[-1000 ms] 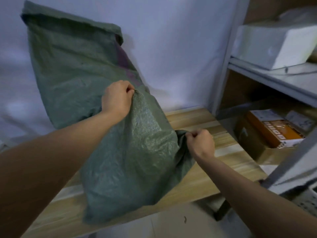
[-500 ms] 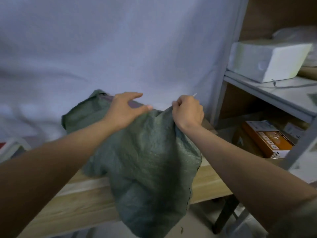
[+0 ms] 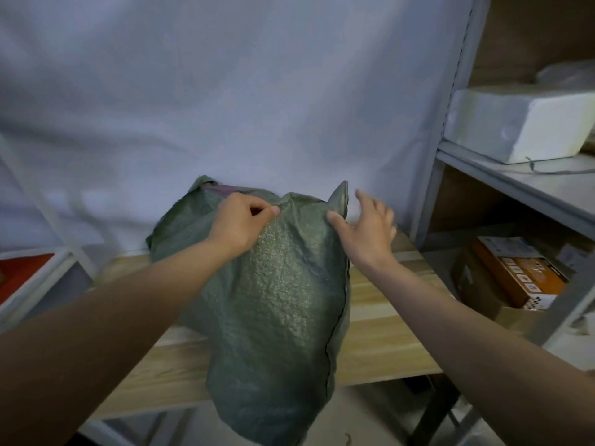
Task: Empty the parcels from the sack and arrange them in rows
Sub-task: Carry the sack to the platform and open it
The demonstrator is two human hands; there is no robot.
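The right hand [image 3: 365,228] has let go of the green woven sack [image 3: 277,284] and now hovers with fingers spread beside its raised corner. The left hand [image 3: 240,220] pinches the top fabric at frame centre — likely steadying it. The sack drapes over the wooden table [image 3: 386,320] edge — no parcels visible.

Your left hand [image 3: 240,222] pinches the green sack [image 3: 277,300] near its top; your right hand [image 3: 365,228] rests open-fingered beside its right corner. The sack slumps over the near edge of the wooden table [image 3: 386,333]. Shelves [image 3: 515,175] on the right hold boxes [image 3: 518,275].
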